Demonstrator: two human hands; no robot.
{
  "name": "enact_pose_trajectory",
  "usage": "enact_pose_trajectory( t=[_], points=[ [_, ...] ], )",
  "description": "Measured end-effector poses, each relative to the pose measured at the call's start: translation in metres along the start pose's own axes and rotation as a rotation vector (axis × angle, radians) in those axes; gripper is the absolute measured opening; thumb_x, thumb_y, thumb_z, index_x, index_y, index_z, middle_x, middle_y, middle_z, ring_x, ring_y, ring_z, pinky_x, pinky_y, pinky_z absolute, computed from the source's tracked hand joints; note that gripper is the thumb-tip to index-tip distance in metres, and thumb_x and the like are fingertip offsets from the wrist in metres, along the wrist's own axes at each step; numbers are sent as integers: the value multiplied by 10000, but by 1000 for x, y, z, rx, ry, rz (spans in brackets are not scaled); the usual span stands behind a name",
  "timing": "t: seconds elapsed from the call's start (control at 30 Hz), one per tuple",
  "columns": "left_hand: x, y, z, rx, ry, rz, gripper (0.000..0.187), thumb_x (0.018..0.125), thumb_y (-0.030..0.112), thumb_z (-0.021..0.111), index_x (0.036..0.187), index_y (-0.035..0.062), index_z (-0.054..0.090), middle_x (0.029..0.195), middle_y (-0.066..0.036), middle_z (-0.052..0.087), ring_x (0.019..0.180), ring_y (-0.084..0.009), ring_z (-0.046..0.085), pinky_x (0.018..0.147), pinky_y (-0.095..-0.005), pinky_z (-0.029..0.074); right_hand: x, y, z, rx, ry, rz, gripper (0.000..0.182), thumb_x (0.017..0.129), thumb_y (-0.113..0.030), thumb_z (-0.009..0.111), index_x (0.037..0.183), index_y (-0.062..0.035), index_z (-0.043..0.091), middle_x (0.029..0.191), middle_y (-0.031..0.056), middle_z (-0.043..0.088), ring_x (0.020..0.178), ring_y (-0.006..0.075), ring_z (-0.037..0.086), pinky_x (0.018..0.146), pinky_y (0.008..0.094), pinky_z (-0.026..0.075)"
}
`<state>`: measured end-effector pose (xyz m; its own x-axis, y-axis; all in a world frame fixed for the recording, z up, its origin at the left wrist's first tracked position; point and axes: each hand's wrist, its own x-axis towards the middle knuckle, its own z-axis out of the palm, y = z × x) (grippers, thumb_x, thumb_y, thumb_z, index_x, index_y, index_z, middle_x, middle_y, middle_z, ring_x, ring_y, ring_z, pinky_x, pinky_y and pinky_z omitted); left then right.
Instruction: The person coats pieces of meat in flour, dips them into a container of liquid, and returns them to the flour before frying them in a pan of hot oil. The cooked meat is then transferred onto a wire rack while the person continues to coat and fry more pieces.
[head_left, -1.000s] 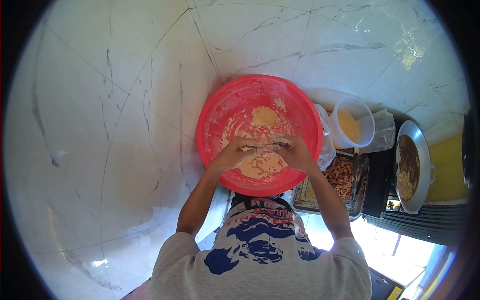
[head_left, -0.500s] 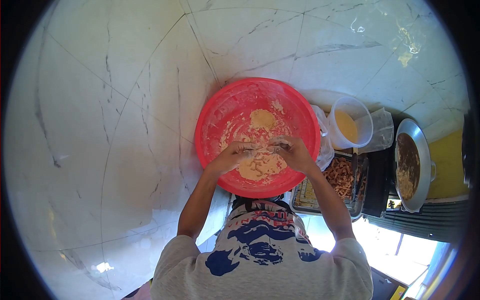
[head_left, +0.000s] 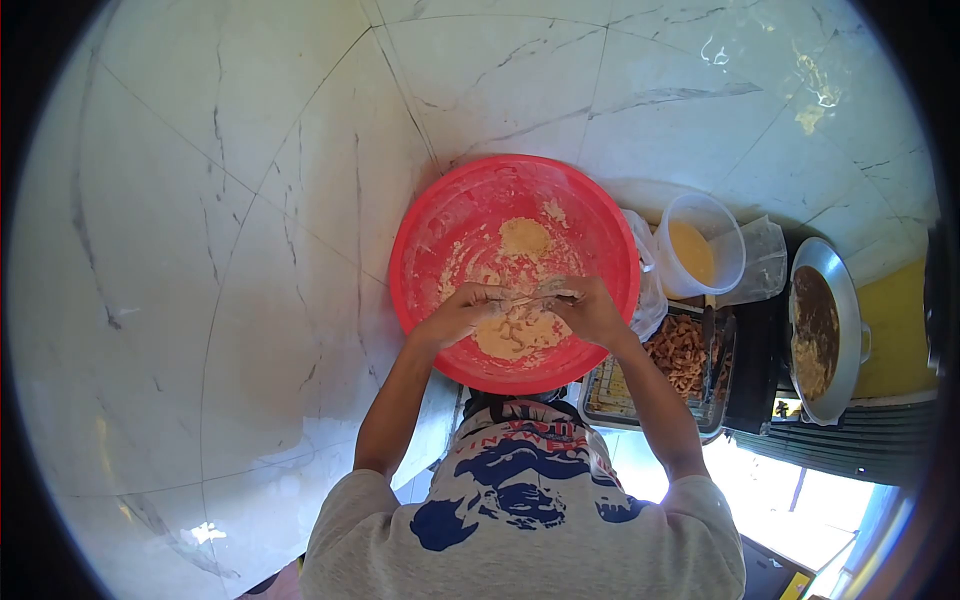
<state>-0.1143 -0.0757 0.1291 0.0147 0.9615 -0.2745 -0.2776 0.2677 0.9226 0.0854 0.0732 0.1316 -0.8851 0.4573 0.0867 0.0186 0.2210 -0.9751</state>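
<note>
Both hands are over a red basin point(head_left: 415, 220) with flour stuck to its inside. My left hand point(head_left: 478, 308) and my right hand point(head_left: 575, 303) are closed in pinches, fingertips nearly meeting, with a thin floured strip point(head_left: 522, 299) stretched between them. Below the hands, several small floured pieces point(head_left: 515, 335) lie in a patch of flour. A round mound of flour point(head_left: 525, 238) is farther up in the basin.
Right of the basin stand a clear tub of yellow liquid point(head_left: 692, 252), a plastic bag point(head_left: 648, 290) and a tray of brown fried pieces point(head_left: 678, 355) with dark tongs point(head_left: 718, 350). A wide pan point(head_left: 848, 330) is at far right. Tiled wall point(head_left: 300, 200) surrounds the basin's left and far sides.
The strip between my hands looks a little longer and straighter. The fingers of my right hand have shifted slightly; the basin and its contents look the same.
</note>
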Motion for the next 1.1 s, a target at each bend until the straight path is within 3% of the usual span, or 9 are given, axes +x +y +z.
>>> enact_pose_trajectory(
  t=[0.07, 0.17, 0.27, 0.47, 0.57, 0.67, 0.77, 0.97, 1.1],
  points=[
    [-2, 2, -2, -2, -28, -5, 303, 951, 132, 629, 1207, -31, 643, 1080, -45, 676, 988, -104, 601, 883, -259, 458, 0, 3, -2, 17, -14, -1, 214, 872, 38, 659, 1072, -22, 711, 936, 107, 734, 828, 152, 701, 745, 291, 562],
    [0, -3, -9, 45, -72, 9, 305, 949, 129, 625, 1203, -38, 642, 1066, -44, 677, 984, -104, 601, 879, -263, 458, -1, 2, -9, -19, -14, 30, 202, 886, 42, 636, 1073, 4, 702, 953, 105, 736, 831, 145, 697, 754, 285, 561],
    [-4, -2, -18, 54, -11, 26, 326, 944, 114, 615, 1225, -49, 632, 1075, -51, 681, 990, -109, 602, 887, -265, 456, -2, 5, -23, 82, 62, 144, 146, 915, 67, 606, 1039, 51, 681, 952, 92, 721, 886, 136, 682, 784, 276, 560],
    [-5, -7, -31, 13, 65, 1, 368, 935, 91, 608, 1265, -72, 604, 1131, -72, 679, 1015, -119, 604, 918, -267, 449, -2, 3, -36, -83, 76, 118, 127, 910, 25, 638, 1027, 52, 679, 955, 95, 725, 863, 140, 689, 760, 263, 549],
    [-5, -9, -34, -34, 42, 9, 371, 936, 92, 607, 1266, -76, 599, 1141, -80, 676, 1034, -126, 604, 933, -272, 448, -3, 6, -44, -345, 85, -2, 137, 900, 6, 654, 1029, 42, 678, 942, 113, 726, 827, 163, 694, 732, 276, 540],
    [-4, -15, -38, -14, 29, 26, 366, 937, 96, 606, 1260, -75, 601, 1146, -87, 674, 1041, -132, 606, 936, -278, 449, -7, 1, -54, -451, 141, 49, 167, 876, -28, 648, 1030, 6, 703, 946, 161, 722, 821, 278, 699, 734, 346, 539],
    [-5, -19, -37, -10, 47, 8, 351, 939, 97, 604, 1245, -74, 610, 1137, -91, 676, 1046, -137, 607, 940, -281, 448, -12, 8, -69, -516, 167, 35, 144, 881, -32, 648, 1008, 11, 703, 928, 160, 720, 812, 257, 701, 724, 349, 531],
    [0, -7, -20, 47, 28, -13, 332, 934, 90, 605, 1226, -70, 615, 1120, -89, 682, 1039, -149, 618, 940, -283, 455, -16, 5, -52, -266, 63, 118, 173, 898, -32, 640, 1053, 10, 705, 941, 156, 723, 804, 208, 692, 733, 328, 537],
    [4, -7, -16, -21, 5, 10, 331, 936, 92, 593, 1223, -72, 614, 1107, -88, 684, 1016, -145, 620, 915, -275, 460, -9, 11, -35, -152, -3, 156, 169, 938, -29, 629, 1087, 34, 676, 935, 83, 724, 845, 126, 685, 755, 266, 548]
  ],
)
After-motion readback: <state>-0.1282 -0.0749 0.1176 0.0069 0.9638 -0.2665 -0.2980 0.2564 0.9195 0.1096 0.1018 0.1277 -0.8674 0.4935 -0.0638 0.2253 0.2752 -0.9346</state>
